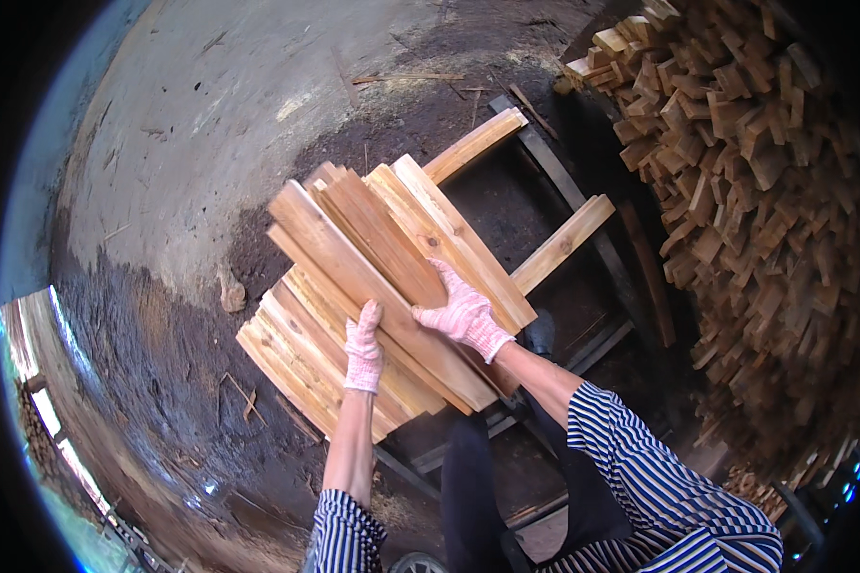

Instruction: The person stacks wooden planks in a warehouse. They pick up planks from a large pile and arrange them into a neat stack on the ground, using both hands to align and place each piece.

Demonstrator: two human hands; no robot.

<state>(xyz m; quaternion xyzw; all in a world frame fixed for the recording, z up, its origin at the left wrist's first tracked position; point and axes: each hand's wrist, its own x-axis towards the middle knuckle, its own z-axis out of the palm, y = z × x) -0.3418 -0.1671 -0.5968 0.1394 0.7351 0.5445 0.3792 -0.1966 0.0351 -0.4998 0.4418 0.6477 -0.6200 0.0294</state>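
A pile of pale sawn wooden boards (301,355) lies side by side in front of me, their ends uneven. A few boards, among them a wide brown board (354,263), rest raised on top of the others. My left hand (363,355), in a pink-and-white knit glove, grips the left edge of this upper group, its thumb up along the wood. From the right, my right hand (463,313), gloved alike, holds the same group with thumb and fingers apart across the boards. The undersides and some fingertips are hidden.
The pile sits on a dark metal frame (552,164) with wooden crosspieces (564,244) showing at its right. A tall heap of stacked wood pieces (736,162) stands at the right. Dirty grey concrete floor (210,105) with splinters spreads at the far left.
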